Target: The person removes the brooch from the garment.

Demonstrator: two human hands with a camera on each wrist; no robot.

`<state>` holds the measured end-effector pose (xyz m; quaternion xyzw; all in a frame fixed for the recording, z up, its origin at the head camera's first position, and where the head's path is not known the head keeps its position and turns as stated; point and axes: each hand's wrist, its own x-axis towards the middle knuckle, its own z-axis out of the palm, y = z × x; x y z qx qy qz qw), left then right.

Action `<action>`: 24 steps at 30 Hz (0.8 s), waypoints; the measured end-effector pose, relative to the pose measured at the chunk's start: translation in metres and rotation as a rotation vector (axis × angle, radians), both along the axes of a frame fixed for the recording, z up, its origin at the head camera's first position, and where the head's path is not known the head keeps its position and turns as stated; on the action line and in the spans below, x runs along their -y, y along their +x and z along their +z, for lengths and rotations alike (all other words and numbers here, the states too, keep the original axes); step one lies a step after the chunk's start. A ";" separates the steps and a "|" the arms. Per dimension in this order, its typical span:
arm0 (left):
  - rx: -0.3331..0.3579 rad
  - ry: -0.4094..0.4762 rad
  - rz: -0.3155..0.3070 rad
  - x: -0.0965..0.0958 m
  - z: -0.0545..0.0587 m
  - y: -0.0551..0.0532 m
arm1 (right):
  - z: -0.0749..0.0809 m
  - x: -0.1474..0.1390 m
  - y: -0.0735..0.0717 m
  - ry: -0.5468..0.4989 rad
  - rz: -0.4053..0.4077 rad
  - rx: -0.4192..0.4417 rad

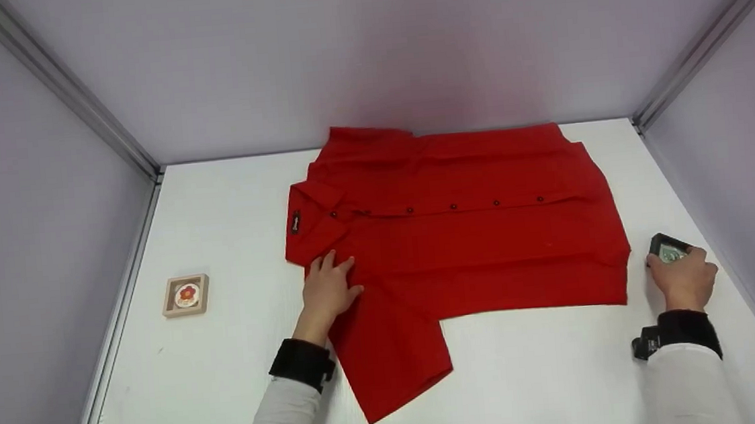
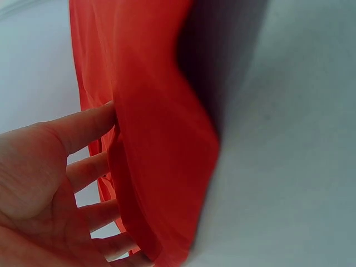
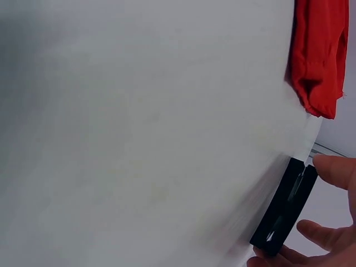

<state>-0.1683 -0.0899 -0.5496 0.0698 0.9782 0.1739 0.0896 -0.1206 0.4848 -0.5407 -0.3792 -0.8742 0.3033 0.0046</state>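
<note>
A red short-sleeved button-up shirt [image 1: 488, 244] lies spread on the white table, its collar toward the left. My left hand [image 1: 328, 290] rests on the shirt beside the collar with its fingers spread and fairly straight. In the left wrist view the fingertips of my left hand [image 2: 50, 189] touch the red cloth. Right of the hem, my right hand [image 1: 686, 279] grips a small black square frame [image 1: 659, 242] with a green and white inset. The right wrist view shows the black frame [image 3: 285, 206] edge-on between thumb and fingers, close over the table.
To the left on the table [image 1: 249, 384] sits a small light wooden square frame [image 1: 207, 294] holding a round white piece with a red flower. Pale grey walls [image 1: 365, 51] enclose the table at the back and both sides, with metal rails at the corners.
</note>
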 end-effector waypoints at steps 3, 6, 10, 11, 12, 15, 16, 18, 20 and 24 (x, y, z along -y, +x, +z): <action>-0.004 -0.005 -0.001 0.000 -0.001 0.000 | 0.000 0.001 0.000 0.004 0.008 -0.010; -0.010 -0.007 -0.005 0.001 -0.002 0.000 | -0.001 0.001 0.001 0.000 0.011 -0.015; -0.014 -0.004 -0.008 0.001 -0.004 -0.001 | -0.002 0.000 0.001 0.002 0.014 -0.005; -0.015 -0.003 -0.008 0.001 -0.004 -0.001 | -0.002 -0.001 0.001 0.002 0.014 -0.003; -0.015 -0.004 -0.009 0.001 -0.004 -0.001 | -0.002 -0.001 0.001 0.001 0.013 -0.003; -0.018 -0.005 -0.011 0.001 -0.004 0.000 | -0.003 -0.002 0.002 0.002 0.015 -0.003; -0.019 -0.006 -0.012 0.001 -0.003 0.000 | -0.004 -0.002 0.002 0.002 0.015 -0.004; -0.020 -0.006 -0.013 0.001 -0.003 0.001 | -0.004 -0.002 0.002 0.004 0.018 -0.004; -0.018 -0.004 -0.013 0.002 -0.002 0.001 | -0.003 -0.001 0.002 0.007 0.025 -0.002; -0.013 0.003 -0.012 0.003 0.000 0.001 | -0.002 0.000 0.003 0.005 0.038 -0.009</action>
